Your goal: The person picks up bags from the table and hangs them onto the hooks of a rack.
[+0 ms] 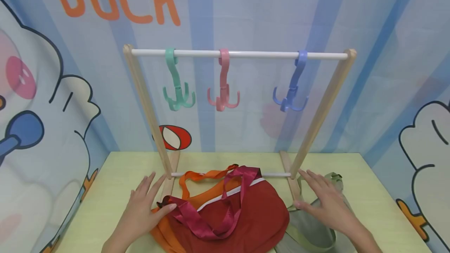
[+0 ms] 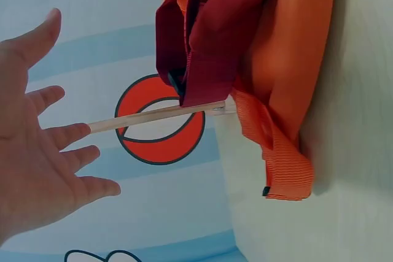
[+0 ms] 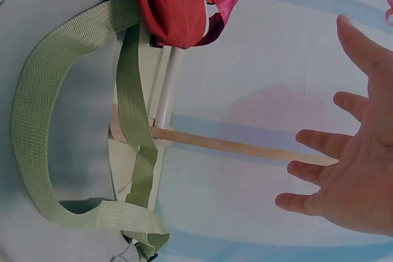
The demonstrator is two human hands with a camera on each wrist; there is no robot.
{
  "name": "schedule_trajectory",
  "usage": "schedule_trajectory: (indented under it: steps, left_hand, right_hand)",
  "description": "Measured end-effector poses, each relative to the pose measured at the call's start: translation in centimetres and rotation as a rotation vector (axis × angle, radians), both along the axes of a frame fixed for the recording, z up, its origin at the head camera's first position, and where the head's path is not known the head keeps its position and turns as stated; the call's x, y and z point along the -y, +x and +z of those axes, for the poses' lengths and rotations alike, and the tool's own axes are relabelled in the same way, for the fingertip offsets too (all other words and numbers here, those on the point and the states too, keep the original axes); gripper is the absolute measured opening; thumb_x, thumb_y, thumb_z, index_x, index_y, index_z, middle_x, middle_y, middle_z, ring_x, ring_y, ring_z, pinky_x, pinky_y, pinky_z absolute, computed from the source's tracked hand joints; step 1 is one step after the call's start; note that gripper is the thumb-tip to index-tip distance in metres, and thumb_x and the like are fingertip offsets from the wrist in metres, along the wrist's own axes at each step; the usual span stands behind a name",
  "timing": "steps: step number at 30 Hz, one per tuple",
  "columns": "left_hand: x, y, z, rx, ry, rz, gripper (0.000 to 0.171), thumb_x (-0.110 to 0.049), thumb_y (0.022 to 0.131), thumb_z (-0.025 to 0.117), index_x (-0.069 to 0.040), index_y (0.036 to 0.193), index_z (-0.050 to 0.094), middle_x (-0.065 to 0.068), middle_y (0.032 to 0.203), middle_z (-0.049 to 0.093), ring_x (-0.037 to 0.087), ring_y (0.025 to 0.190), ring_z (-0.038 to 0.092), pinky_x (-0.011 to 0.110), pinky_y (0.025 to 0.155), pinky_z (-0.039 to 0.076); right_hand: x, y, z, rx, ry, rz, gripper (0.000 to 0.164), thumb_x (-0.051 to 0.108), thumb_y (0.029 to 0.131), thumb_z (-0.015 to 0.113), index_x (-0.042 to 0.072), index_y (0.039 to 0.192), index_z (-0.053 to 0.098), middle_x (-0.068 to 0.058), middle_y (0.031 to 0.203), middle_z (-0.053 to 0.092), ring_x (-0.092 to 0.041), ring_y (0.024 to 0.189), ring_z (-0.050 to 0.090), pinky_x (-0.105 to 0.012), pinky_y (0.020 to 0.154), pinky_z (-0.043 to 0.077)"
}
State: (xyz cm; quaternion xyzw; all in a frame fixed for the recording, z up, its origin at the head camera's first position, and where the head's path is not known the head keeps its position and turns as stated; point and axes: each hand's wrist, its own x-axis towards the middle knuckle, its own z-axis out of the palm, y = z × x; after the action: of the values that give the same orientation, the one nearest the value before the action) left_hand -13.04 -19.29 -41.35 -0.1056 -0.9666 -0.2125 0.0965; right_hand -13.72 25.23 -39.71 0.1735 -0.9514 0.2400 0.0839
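Note:
My left hand [image 1: 142, 208] has its fingers spread at the left of the bags, holding nothing; the left wrist view shows that hand [image 2: 43, 145] apart from them. On the other side my right hand [image 1: 328, 206], also spread, hovers over the grey-green bag [image 1: 306, 225]. In the right wrist view that hand [image 3: 350, 157] is apart from the bag's green strap [image 3: 37, 108]. Between the hands lies a dark red bag [image 1: 260, 214] with magenta handles [image 1: 197, 221] and a white zipper edge. An orange bag [image 1: 163, 225] lies partly hidden beneath it.
Behind the bags stands a wooden rack with a white top bar [image 1: 260, 54]. Green [image 1: 178, 97], pink [image 1: 223, 97] and blue [image 1: 291, 97] hooks hang from it. The pale yellow table [image 1: 372, 206] meets a printed curtain [image 1: 246, 11] at the back.

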Motion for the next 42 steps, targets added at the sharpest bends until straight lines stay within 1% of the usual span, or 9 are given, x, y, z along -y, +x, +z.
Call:
schedule_trajectory:
  steps: [5, 7, 13, 16, 21, 25, 30, 36, 42]
  left_hand:
    - [0.3, 0.0, -0.7, 0.053, 0.085, -0.002, 0.076, -0.047, 0.079, 0.066, -0.012, 0.139, 0.036, 0.026, 0.138, 0.031, 0.047, 0.126, 0.024, 0.072, 0.089, 0.018]
    - [0.4, 0.0, -0.9, 0.078, 0.112, 0.000, 0.075, -0.046, 0.079, 0.066, -0.011, 0.139, 0.035, 0.026, 0.139, 0.030, 0.046, 0.127, 0.023, 0.071, 0.089, 0.020]
    - [0.6, 0.0, -1.1, 0.165, 0.165, 0.028, 0.077, -0.045, 0.081, 0.065, -0.009, 0.141, 0.032, 0.027, 0.140, 0.027, 0.046, 0.125, 0.027, 0.065, 0.088, 0.032]
    - [0.8, 0.0, -1.2, 0.198, 0.180, 0.039, 0.078, -0.045, 0.081, 0.065, -0.009, 0.141, 0.031, 0.027, 0.140, 0.028, 0.046, 0.125, 0.029, 0.063, 0.089, 0.032]
    - [1.1, 0.0, -1.6, 0.197, 0.193, 0.038, 0.077, -0.045, 0.081, 0.064, -0.006, 0.140, 0.033, 0.028, 0.138, 0.031, 0.046, 0.124, 0.031, 0.063, 0.090, 0.032]
    - [1.4, -0.1, -2.0, 0.174, 0.222, 0.027, 0.077, -0.042, 0.081, 0.066, -0.005, 0.140, 0.033, 0.025, 0.137, 0.035, 0.044, 0.124, 0.033, 0.060, 0.092, 0.032]
    - [1.9, -0.2, -2.7, 0.187, 0.268, 0.017, 0.079, -0.041, 0.080, 0.068, -0.006, 0.140, 0.032, 0.024, 0.138, 0.035, 0.043, 0.124, 0.033, 0.060, 0.092, 0.032]
    - [2.4, -0.4, -3.1, 0.242, 0.296, 0.027, 0.082, -0.042, 0.079, 0.068, -0.007, 0.141, 0.029, 0.026, 0.138, 0.033, 0.045, 0.124, 0.032, 0.061, 0.092, 0.030]
    - [2.6, -0.6, -3.5, 0.259, 0.300, 0.033, 0.081, -0.040, 0.079, 0.069, -0.006, 0.141, 0.029, 0.027, 0.138, 0.033, 0.045, 0.124, 0.032, 0.061, 0.093, 0.030]
  right_hand:
    - [0.7, -0.3, -0.3, 0.007, -0.104, 0.095, 0.070, 0.034, 0.081, 0.069, 0.008, 0.138, 0.038, -0.015, 0.132, 0.044, -0.042, 0.121, 0.034, -0.065, 0.084, 0.030]
    - [1.0, -0.4, -0.5, 0.014, -0.144, 0.131, 0.069, 0.031, 0.081, 0.069, 0.007, 0.138, 0.037, -0.015, 0.130, 0.046, -0.040, 0.121, 0.036, -0.064, 0.086, 0.030]
    - [2.0, -0.6, -1.0, 0.099, -0.247, 0.192, 0.067, 0.028, 0.083, 0.067, 0.015, 0.140, 0.035, -0.017, 0.138, 0.038, -0.040, 0.124, 0.032, -0.063, 0.087, 0.032]
    - [2.6, -0.6, -1.3, 0.134, -0.282, 0.215, 0.065, 0.027, 0.084, 0.066, 0.016, 0.140, 0.035, -0.017, 0.139, 0.037, -0.042, 0.125, 0.030, -0.063, 0.088, 0.032]
    - [3.6, -0.7, -1.6, 0.188, -0.313, 0.256, 0.062, 0.027, 0.085, 0.064, 0.013, 0.139, 0.037, -0.013, 0.138, 0.040, -0.037, 0.125, 0.034, -0.058, 0.090, 0.035]
    - [4.5, -1.0, -1.8, 0.257, -0.345, 0.309, 0.061, 0.027, 0.088, 0.062, 0.010, 0.140, 0.035, -0.015, 0.139, 0.038, -0.036, 0.125, 0.035, -0.058, 0.091, 0.035]
    - [5.5, -1.3, -2.2, 0.348, -0.368, 0.322, 0.064, 0.029, 0.087, 0.062, 0.009, 0.140, 0.034, -0.013, 0.140, 0.037, -0.034, 0.127, 0.034, -0.057, 0.094, 0.033]
    - [6.8, -1.5, -2.6, 0.372, -0.357, 0.355, 0.063, 0.033, 0.086, 0.062, 0.008, 0.138, 0.036, -0.010, 0.138, 0.041, -0.030, 0.125, 0.038, -0.053, 0.095, 0.034]
    - [7.9, -1.6, -2.5, 0.397, -0.384, 0.388, 0.061, 0.032, 0.087, 0.062, 0.010, 0.138, 0.037, -0.011, 0.137, 0.042, -0.030, 0.124, 0.040, -0.053, 0.094, 0.035]
